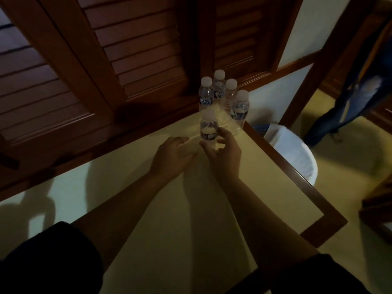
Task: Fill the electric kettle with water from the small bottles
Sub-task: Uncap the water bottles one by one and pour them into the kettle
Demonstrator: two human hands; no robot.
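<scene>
From the head camera: the right hand (222, 151) is curling round the nearest bottle (209, 129), fingers and thumb either side of its lower body — whether they are squeezing yet I cannot tell. The left hand (172, 154) is hovering just beside it, fingers loose, gripping nothing. The bottle is standing upright on the table (148, 219), capped, near the far corner. The risk, I'd say: a clumsy lift could be knocking the four bottles (220, 96) clustered close behind. Five bottles in all, every cap on — no kettle in sight. A white bin (297, 158) is sitting beside the table.
</scene>
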